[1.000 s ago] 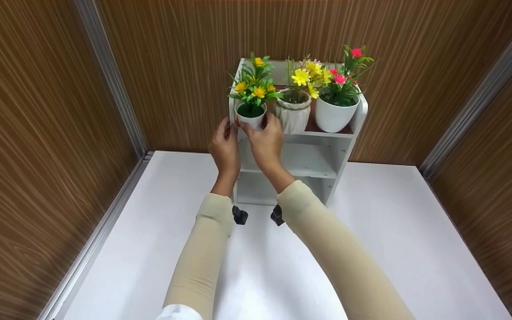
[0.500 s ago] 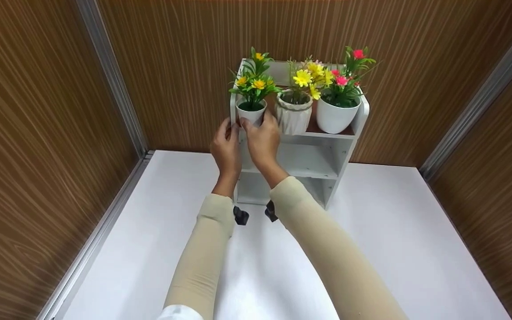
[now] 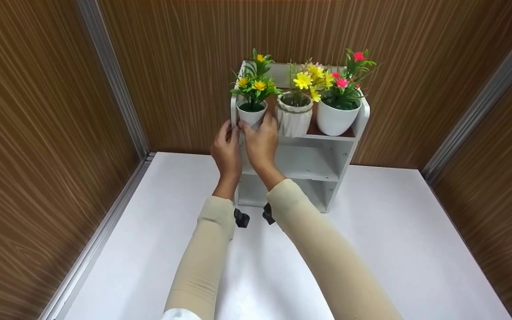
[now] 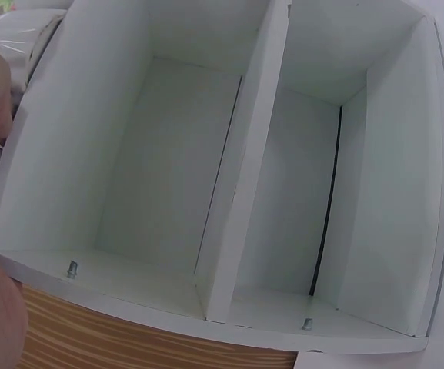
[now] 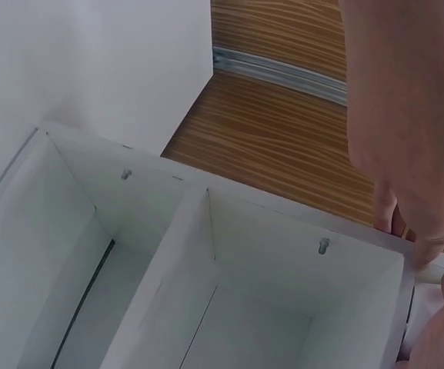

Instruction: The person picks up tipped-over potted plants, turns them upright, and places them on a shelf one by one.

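Note:
In the head view, my right hand (image 3: 261, 143) holds a small white flowerpot (image 3: 251, 117) with orange-yellow artificial flowers (image 3: 258, 85), thumb at its front and fingers on its right side. The pot stands upright at the left end of the top of a white shelf unit (image 3: 307, 163). My left hand (image 3: 226, 153) grips the unit's left side panel near its top, beside that pot. In the right wrist view, the left hand (image 5: 414, 154) has its thumb and fingers at the panel's corner. The pot's base is partly hidden by the right hand.
A ribbed cream pot (image 3: 294, 119) with yellow flowers and a larger white pot (image 3: 337, 118) with pink flowers stand to the right on the same shelf. A wood-grain wall (image 3: 185, 89) rises behind. White tabletop (image 3: 385, 222) lies around the unit.
The small flowerpot has shifted slightly back and its flowers stand more upright. My right hand and forearm have moved a little left with it. The left hand stays on the side panel.

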`<state>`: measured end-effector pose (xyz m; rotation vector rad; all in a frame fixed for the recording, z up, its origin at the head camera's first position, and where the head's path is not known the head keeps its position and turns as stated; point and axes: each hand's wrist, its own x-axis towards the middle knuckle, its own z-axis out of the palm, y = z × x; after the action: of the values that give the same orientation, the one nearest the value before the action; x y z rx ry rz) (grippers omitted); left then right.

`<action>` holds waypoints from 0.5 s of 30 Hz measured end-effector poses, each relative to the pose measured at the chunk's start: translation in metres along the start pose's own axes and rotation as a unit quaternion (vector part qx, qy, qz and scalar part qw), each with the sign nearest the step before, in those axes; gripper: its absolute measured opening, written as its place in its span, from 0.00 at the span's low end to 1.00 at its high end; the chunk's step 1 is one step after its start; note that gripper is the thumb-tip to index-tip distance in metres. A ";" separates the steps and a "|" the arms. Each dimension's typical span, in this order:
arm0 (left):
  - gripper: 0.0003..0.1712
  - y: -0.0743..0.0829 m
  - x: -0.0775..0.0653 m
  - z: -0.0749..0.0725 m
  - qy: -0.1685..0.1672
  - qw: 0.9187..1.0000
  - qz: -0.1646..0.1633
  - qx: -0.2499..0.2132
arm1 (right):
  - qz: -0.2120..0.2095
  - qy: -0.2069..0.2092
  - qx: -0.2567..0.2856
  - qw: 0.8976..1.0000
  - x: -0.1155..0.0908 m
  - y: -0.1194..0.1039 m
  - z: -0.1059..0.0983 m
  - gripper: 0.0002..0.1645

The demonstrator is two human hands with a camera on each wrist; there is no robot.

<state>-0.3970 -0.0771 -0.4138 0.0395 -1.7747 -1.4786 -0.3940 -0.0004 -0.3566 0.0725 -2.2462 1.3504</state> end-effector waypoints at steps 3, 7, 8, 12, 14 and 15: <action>0.21 0.001 0.000 0.002 0.000 1.000 0.007 0.006 | -0.005 0.004 0.015 1.000 -0.002 0.002 -0.001 0.43; 0.21 0.001 -0.002 0.004 0.005 1.000 0.004 0.009 | -0.024 0.010 0.025 0.999 -0.007 0.007 -0.003 0.43; 0.21 0.002 -0.002 0.004 0.004 1.000 0.002 0.008 | -0.030 0.013 0.026 0.999 -0.009 0.008 -0.004 0.43; 0.21 0.001 -0.002 0.003 0.002 1.000 -0.007 0.002 | -0.054 0.019 0.035 0.998 -0.016 0.012 -0.010 0.43; 0.21 0.001 -0.001 0.002 0.002 1.000 -0.010 0.001 | -0.061 0.011 0.044 0.997 -0.021 0.013 -0.013 0.43; 0.21 0.000 -0.001 0.002 0.003 1.000 -0.011 0.001 | -0.061 0.005 0.048 0.997 -0.024 0.013 -0.015 0.44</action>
<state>-0.3971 -0.0750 -0.4147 0.0660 -1.7759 -1.4907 -0.3716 0.0136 -0.3727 0.2317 -2.1308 1.3893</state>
